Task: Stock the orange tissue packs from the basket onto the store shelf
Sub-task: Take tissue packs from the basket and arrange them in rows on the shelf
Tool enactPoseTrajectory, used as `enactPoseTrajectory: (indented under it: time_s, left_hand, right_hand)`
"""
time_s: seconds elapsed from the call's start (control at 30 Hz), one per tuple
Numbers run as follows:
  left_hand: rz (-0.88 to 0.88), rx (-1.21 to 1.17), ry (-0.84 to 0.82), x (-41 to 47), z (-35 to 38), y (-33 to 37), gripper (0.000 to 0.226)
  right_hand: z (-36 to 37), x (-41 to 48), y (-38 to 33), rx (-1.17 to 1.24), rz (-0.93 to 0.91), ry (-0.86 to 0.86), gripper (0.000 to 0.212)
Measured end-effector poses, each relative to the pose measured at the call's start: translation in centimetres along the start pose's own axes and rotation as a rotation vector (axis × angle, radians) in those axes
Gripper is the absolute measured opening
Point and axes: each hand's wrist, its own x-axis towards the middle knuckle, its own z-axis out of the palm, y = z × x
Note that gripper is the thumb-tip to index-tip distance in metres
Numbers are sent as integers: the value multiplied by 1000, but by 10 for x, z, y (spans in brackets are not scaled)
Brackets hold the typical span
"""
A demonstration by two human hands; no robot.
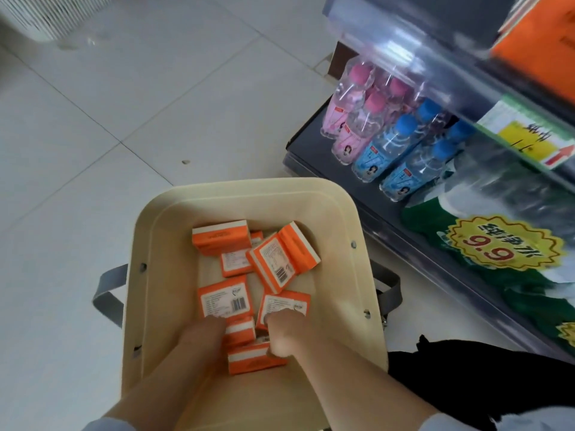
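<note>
- Packs [224, 298] lie loose in basket [155, 244] on floor, beside shelf [306, 144].
- Step: picking up. Left grip [202, 335] touches one pack; blurred, so I cannot tell its closure. Right grip [280, 337] curls round another.
- Next move needs a firm hold, then a lift to shelf.

Matt cream plastic basket [155, 231], glossy orange packs [222, 234], shiny clear plastic bottles [361, 119].

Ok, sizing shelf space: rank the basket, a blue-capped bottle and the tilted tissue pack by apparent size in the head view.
1. basket
2. tilted tissue pack and blue-capped bottle look alike; the bottle sits farther, so unranked.
</note>
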Motion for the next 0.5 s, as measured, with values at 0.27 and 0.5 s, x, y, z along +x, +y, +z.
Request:
enactPoseTrajectory:
  time_s: [0.27,0.5]
  left_hand:
    - [-97,-528,109,21,-14,-6,41]
    - [-96,-610,106,27,-22,-1,40]
  right_hand:
    - [9,0,1,278,-45,-70,48]
    - [32,10,7,154,48,-8,22]
